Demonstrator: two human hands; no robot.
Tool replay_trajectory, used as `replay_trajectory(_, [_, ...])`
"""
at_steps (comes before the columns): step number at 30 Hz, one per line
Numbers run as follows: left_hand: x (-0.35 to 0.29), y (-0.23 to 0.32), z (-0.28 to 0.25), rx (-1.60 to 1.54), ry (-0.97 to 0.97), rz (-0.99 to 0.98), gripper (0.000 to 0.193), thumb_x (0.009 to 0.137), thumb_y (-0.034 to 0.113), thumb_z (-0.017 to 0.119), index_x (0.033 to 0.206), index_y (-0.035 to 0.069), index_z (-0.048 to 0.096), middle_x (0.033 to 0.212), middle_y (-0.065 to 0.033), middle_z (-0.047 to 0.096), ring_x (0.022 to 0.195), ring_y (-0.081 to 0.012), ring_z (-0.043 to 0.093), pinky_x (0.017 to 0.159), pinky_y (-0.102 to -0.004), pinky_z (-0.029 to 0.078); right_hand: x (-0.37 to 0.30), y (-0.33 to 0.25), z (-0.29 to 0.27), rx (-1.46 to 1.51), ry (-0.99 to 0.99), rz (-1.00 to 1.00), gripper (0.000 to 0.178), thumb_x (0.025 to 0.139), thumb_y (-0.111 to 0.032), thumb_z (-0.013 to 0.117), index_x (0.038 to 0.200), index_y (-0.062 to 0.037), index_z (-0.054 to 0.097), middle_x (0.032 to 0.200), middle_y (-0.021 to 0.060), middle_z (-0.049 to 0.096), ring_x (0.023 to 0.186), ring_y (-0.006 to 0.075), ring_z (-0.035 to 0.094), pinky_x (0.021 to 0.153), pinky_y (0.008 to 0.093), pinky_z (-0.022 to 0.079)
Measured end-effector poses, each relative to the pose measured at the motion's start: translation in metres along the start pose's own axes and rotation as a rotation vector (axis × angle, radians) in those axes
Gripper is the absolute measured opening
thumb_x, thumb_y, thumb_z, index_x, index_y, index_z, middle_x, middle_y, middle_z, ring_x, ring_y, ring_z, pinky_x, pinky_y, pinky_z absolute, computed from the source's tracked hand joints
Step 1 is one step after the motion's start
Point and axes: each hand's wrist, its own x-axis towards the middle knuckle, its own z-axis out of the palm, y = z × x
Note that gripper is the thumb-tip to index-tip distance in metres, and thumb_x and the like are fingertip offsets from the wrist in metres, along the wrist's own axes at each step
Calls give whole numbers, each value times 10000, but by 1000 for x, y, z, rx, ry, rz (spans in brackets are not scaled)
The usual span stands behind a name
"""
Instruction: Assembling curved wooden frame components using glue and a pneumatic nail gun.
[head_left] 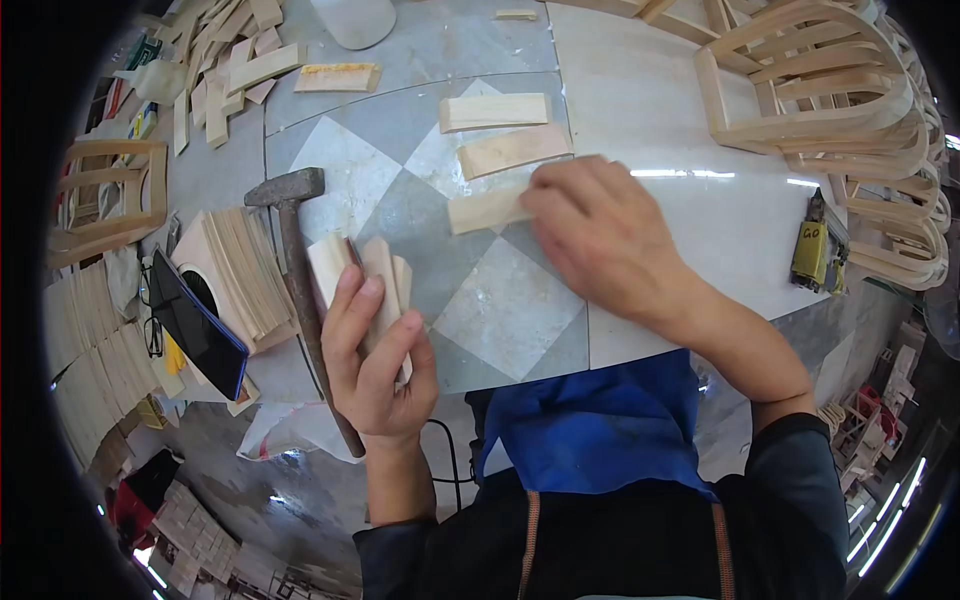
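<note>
Left grip (pixel 386 375) clasps several wooden pieces (pixel 380 266); right grip (pixel 605 235) covers the right end of the near strip (pixel 484 213) on the bench (pixel 510 310); whether pinching, I cannot tell; best kept flat, clear of the strip beyond (pixel 514 150)

Wood pieces (pixel 378 268) in the left hand (pixel 378 375), hammer (pixel 303 275) just left of it on the table (pixel 720 220), board stack (pixel 240 275) farther left, three blocks (pixel 514 152) rowed at centre, the nearest at the right hand (pixel 605 235), offcuts (pixel 225 75) back left, chair frames (pixel 830 72) back right
</note>
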Motion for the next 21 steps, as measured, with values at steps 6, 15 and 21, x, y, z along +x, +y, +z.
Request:
replay_trajectory(6, [7, 12, 20, -467, 15, -150, 326, 980, -19, 760, 1274, 104, 689, 1448, -185, 692, 1434, -418, 639, 1179, -512, 548, 5, -14, -19, 341, 177, 192, 311, 932, -96, 740, 1238, -74, 692, 1309, 102, 659, 1090, 286, 639, 912, 385, 549])
replay_trajectory(15, [14, 39, 22, -1104, -8, -623, 259, 983, 21, 750, 1224, 64, 664, 1429, -200, 689, 1382, -376, 658, 1176, -499, 513, -5, -37, -13, 366, 344, -100, 301, 909, -37, 802, 1205, -82, 763, 1261, 58, 727, 1056, 229, 686, 882, 323, 604])
replay_trajectory(21, [3, 24, 16, -1034, -2, -635, 196, 1115, 153, 621, 1289, 65, 631, 1460, -237, 671, 1368, -377, 643, 1190, -518, 506, -22, -29, -21, 310, 250, -61, 224, 930, -27, 776, 1144, -90, 759, 1219, 58, 738, 1008, 217, 693, 833, 313, 596])
